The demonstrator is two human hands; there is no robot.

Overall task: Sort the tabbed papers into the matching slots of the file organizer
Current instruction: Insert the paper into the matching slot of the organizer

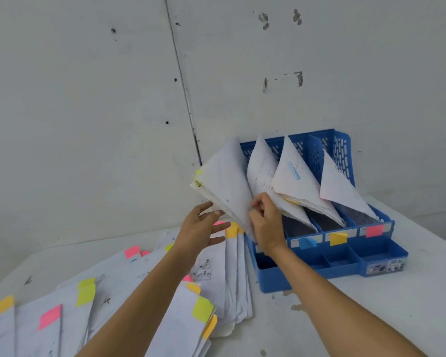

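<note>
Leaning up-left in leftmost slot, paper stack [224,181]: R hand [265,222] pinches its edge, L hand [201,228] spread open.

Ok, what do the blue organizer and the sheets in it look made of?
File organizer: looks like moulded plastic, uniform blue with a slight sheen, slotted back wall. Sheets: thin white paper, printed, curling and leaning in the slots. Slot labels: seemingly coloured sticky notes.
</note>
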